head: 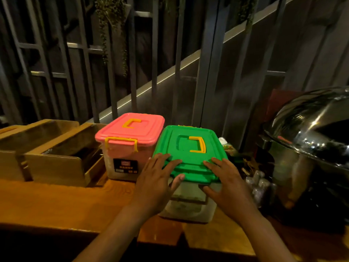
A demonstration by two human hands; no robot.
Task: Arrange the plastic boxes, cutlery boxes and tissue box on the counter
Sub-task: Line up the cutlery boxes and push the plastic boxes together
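Note:
A clear plastic box with a green lid [190, 146] and a yellow handle stands on the wooden counter [56, 201], right in front of me. My left hand [156, 182] lies on the lid's near left corner, thumb under the rim. My right hand [228, 184] rests on the near right corner, thumb against the box wall below the lid. Touching its left side stands a second clear box with a pink lid [130, 129] and yellow clips. Two wooden cutlery boxes [54, 159] sit further left on the counter. No tissue box shows.
A large shiny steel chafing dish [309, 148] with a domed lid fills the right side. Small wrapped items and packets [258, 182] lie between it and the green-lidded box. A dark slatted wall with hanging plants rises behind the counter.

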